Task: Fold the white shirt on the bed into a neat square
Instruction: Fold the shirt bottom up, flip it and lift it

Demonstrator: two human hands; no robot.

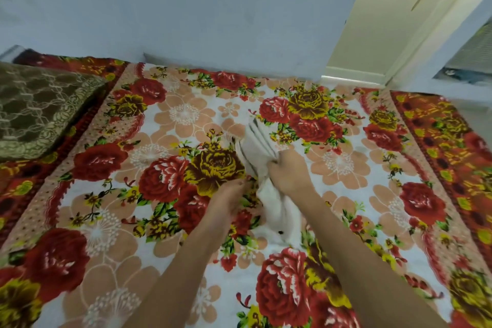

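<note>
The shirt (262, 168) is lying near the middle of the bed (346, 194), bunched into a narrow, rumpled strip that is running from the far end, where its pleats are fanning out a little, down toward the person. Its white cloth is blending into the white ground of the bedspread, so its exact edges are hard to trace. A small dark spot is showing near its lower end.

The right hand (288, 172) is resting on the strip's middle, knuckles up, with the fingers (279, 160) curled together and clamping a gather of the cloth. The pleated upper part is spreading out just beyond those fingers, and the lower part is trailing out from under the wrist, beside the forearm.

The left hand (230, 194) is sitting just to the left of the strip, palm down on the bedspread, its fingertips (243, 182) drawn close together and meeting the shirt's left edge. Whether they are pinching the cloth or only pressing beside it cannot be told, since the picture is blurred there.

Both forearms are reaching in from the bottom edge, the shirt's lower end lying between them.

The floral bedspread (165, 168), with red and yellow roses, is covering the bed. A brown patterned pillow (40, 109) is lying at the left, well apart from the shirt. A pale wall (186, 8) is standing behind the bed, and a cream door (386, 29) is showing at the upper right.
</note>
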